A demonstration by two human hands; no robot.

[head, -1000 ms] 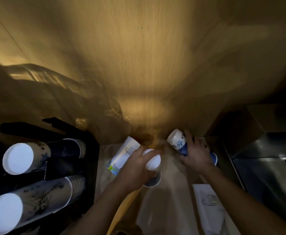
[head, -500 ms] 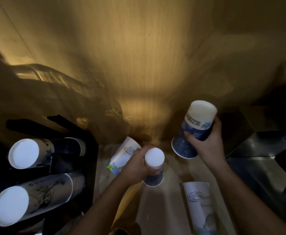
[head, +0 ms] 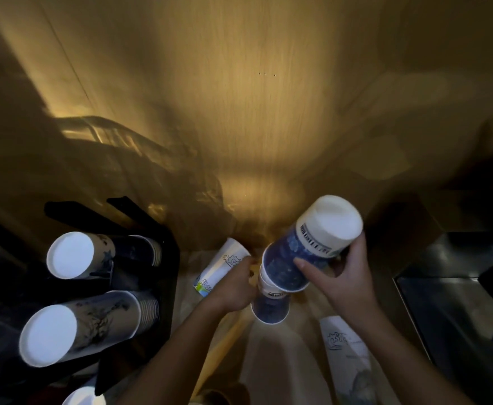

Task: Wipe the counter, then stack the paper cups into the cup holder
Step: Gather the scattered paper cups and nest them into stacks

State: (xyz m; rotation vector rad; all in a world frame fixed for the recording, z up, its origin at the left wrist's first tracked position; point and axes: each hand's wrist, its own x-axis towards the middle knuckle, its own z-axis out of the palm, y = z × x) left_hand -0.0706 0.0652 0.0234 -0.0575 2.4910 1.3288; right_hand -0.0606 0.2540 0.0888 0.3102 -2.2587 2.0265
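Nearest the camera, at the lower right, 1 white paper cup with a line-drawn wave print [head: 346, 350] lies on its side on the pale surface [head: 280, 372].

At the left, the black cup holder [head: 169, 276] carries 2 stacks of inverted paper cups: the nearer stack, white with ink-style print [head: 93, 325], and the farther stack, white with blue print [head: 93, 255]. Both show white bases toward the camera.

At centre, the left hand [head: 233, 287] is closed around 1 dark blue paper cup with a white band [head: 270, 308], held upside down above the surface. The right hand [head: 344, 276] grips a larger dark blue and white paper cup [head: 312, 247], also inverted, with its white base tilted up and to the right. The open rim of this larger cup sits over the base of the smaller one, so the 2 cups overlap; how deep the fit goes cannot be told, as the rim hides the joint.

Just beyond the left hand, 1 white paper cup with a wave drawing and a green and blue patch [head: 222, 267] lies on its side on the surface, beside the cup holder.

Farthest back stands a warm-lit wood-grain wall panel [head: 239, 112]. A dark metal basin [head: 458, 302] occupies the right edge.
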